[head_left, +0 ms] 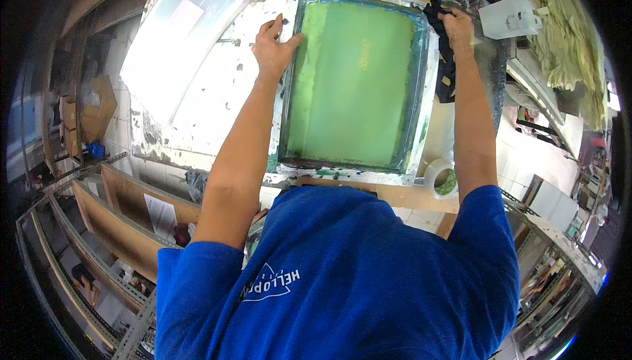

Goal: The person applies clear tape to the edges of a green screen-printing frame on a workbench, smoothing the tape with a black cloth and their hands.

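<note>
The green-meshed printing screen [355, 83] lies flat on the paint-spattered white worktable [210, 96] straight ahead of you, its pale taped frame running round the mesh and its near edge almost at your chest. A faint pale design shows toward the right of the mesh.

Your left hand [275, 47] rests on the frame's left rail near the far corner. Its fingers [271, 27] are spread and laid flat, the thumb stretched along the rail toward the mesh; the hand presses rather than grips and closes round nothing.

Your right hand [457, 25] is at the frame's far right corner, curled tight on a black cloth [440, 17] that is bunched against the rail. More of the same dark fabric trails down the outside of the frame beside your forearm. So the screen sits between your two hands, with both sets of fingers at its outer edges and none on the mesh.

Just beyond the right hand stands a white plastic jug [510, 16]. Near your right elbow, on the table's near edge, lies a roll of tape [442, 179]. Left of your left hand a large clear plastic sheet [178, 34] lies tilted across the table's far left corner. Metal shelving [99, 228] stands below on your left.
</note>
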`<action>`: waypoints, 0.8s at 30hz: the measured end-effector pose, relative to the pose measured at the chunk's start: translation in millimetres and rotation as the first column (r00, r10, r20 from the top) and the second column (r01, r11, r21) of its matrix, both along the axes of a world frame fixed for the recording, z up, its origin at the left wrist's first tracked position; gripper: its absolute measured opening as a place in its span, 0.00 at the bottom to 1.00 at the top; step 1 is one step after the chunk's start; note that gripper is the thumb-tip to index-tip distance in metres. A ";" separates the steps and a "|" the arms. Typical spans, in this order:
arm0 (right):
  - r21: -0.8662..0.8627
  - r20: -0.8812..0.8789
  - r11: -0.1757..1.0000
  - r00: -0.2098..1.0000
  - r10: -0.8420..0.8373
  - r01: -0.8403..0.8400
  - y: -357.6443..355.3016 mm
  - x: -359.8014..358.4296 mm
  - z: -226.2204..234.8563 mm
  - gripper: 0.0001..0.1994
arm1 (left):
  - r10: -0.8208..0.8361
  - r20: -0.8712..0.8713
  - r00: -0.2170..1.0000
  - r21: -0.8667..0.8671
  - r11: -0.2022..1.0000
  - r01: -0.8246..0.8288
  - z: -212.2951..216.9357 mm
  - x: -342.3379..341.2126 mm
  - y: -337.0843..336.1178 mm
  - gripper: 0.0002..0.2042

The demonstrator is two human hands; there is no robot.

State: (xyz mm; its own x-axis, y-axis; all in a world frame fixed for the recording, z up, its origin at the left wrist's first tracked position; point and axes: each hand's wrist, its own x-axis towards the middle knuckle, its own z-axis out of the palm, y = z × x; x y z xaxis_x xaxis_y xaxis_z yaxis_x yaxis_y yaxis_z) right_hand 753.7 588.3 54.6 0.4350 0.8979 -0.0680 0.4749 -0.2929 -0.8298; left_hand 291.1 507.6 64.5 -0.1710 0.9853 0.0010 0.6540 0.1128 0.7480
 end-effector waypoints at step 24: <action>0.106 0.751 0.947 0.648 0.124 -0.303 -78.1 -153.0 16.1 0.20 | -0.026 0.021 0.999 0.052 0.998 0.025 -6.9 -1.1 -0.2 0.34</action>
